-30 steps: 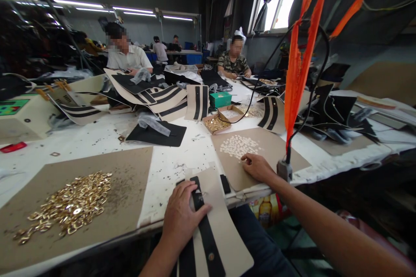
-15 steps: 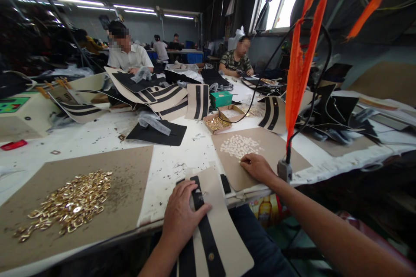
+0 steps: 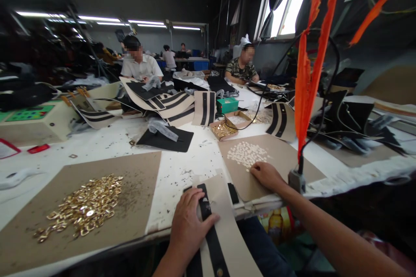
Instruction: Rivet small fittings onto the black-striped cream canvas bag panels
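My left hand point(image 3: 190, 220) grips the edge of a long beige panel point(image 3: 234, 242) that hangs over the table's front edge. Two black strips run along the panel, and a small metal stud point(image 3: 220, 272) sits low on one of them. Thumb and fingers press around the upper part of the nearer strip. Over a brown board point(image 3: 292, 156), my right hand point(image 3: 267, 175) is closed in a pinch at the near edge of a scatter of small white discs point(image 3: 246, 154). Whatever lies between those fingertips is too small to make out.
Gold buckles point(image 3: 89, 201) lie heaped on the left board. Behind stand a carton of gold pieces point(image 3: 224, 130), a green box point(image 3: 229, 104) and stacked panels point(image 3: 177, 106). An orange strip point(image 3: 307, 95) and a cable hang beside my right forearm. Two people sit opposite.
The whole view has shifted, so things appear a little lower and further right. My left hand keeps its hold on the panel; my right hand stays at the discs, fingers still pinched.
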### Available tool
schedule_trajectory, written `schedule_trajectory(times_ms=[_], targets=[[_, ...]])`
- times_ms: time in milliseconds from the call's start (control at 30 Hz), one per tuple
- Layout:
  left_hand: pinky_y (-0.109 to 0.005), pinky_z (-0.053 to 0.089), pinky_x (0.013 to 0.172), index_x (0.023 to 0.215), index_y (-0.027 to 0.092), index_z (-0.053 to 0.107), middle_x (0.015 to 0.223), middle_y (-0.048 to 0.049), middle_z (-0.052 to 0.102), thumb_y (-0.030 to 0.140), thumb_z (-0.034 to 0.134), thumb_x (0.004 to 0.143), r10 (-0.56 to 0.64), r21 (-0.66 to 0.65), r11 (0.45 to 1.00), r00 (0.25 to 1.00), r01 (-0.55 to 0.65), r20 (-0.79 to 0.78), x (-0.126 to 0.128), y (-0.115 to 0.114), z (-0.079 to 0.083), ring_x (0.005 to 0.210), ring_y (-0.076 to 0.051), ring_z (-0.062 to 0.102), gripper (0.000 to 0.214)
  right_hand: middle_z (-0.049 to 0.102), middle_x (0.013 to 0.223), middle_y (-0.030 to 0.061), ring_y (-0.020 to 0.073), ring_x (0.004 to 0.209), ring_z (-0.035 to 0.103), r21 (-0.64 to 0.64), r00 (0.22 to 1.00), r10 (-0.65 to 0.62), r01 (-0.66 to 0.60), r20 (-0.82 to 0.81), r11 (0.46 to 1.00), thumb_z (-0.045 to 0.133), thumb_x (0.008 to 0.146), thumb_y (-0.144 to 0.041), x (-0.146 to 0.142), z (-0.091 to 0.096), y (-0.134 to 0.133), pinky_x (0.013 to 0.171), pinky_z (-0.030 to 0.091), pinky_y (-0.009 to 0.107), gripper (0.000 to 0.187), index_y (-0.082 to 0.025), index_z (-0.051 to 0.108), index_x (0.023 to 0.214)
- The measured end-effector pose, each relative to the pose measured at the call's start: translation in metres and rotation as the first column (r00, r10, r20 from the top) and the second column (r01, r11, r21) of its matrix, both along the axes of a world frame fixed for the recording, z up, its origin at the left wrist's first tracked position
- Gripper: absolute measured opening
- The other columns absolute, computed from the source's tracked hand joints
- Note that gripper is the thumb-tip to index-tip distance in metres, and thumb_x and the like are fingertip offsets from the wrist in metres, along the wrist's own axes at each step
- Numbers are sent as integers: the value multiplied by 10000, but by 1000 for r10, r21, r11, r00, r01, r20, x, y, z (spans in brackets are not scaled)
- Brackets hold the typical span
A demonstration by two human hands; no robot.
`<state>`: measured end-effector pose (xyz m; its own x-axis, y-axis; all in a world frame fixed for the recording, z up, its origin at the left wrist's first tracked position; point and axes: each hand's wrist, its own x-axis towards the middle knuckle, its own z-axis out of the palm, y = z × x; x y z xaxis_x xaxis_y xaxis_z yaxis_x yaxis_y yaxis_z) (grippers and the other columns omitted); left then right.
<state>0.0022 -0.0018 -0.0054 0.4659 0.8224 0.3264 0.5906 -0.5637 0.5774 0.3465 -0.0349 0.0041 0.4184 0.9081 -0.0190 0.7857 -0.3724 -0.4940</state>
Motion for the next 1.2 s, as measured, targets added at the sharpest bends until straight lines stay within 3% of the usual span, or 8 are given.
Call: schedule_trajectory(times_ms=[133,300,433,567,700,833,933,1200], targets=[[-548,440,1141,1130,220,670,1313,-104,661,234,847,601,32,-77,997,999,-32,-4,-3,-4,-2,1292,-343,559,557,749,839,98,244,821,664,7,1000,11,-11,24,1000,564,899,-247,-2,-3,4,720,392,305,209,-159,728,805],[-522,437,1143,1145,207,675,1340,-133,653,206,849,545,7,-91,996,1000,-6,8,-8,0,-12,1302,-358,555,624,730,819,43,232,787,671,31,999,12,-13,49,999,554,921,-264,1,-22,3,680,382,295,149,-214,689,880],[-524,437,1137,1119,217,682,1330,-133,653,211,852,529,9,-110,994,1000,-7,19,-8,-4,-6,1299,-370,553,614,724,891,58,248,830,673,21,970,58,-65,236,998,470,983,-291,-4,-28,-6,687,371,313,233,-235,679,897],[-533,407,1154,1108,199,680,1328,-134,646,206,836,556,45,-157,987,999,-42,16,-4,-12,9,1305,-361,539,573,714,967,84,250,875,679,-58,921,150,-138,360,989,449,994,-276,-11,-19,-16,706,363,317,260,-222,690,912],[-534,403,1155,1104,206,677,1332,-134,642,205,835,552,44,-169,985,999,-40,20,-3,-13,11,1309,-364,531,575,732,952,57,251,895,682,-96,935,217,-197,279,976,540,939,-275,-8,-10,-17,699,360,312,210,-254,737,871],[-521,395,1162,1110,187,679,1338,-144,636,198,842,539,37,-172,985,999,-32,28,-5,-11,7,1318,-362,523,594,760,882,38,246,865,690,-140,961,207,-183,183,973,612,847,-223,-2,4,-7,676,357,299,172,-269,777,827],[-522,388,1164,1111,178,677,1335,-148,636,202,834,558,40,-173,984,999,-35,29,-4,-12,9,1317,-354,524,575,767,864,43,248,839,701,-182,951,227,-190,212,965,621,793,-188,-3,16,-1,648,354,294,186,-263,791,804],[-528,394,1160,1110,205,673,1336,-138,637,202,827,558,38,-157,987,999,-35,16,-5,-11,7,1316,-360,526,573,771,908,175,343,912,724,-232,842,360,-287,401,930,606,774,-94,-18,26,5,741,448,358,201,-169,793,779]])
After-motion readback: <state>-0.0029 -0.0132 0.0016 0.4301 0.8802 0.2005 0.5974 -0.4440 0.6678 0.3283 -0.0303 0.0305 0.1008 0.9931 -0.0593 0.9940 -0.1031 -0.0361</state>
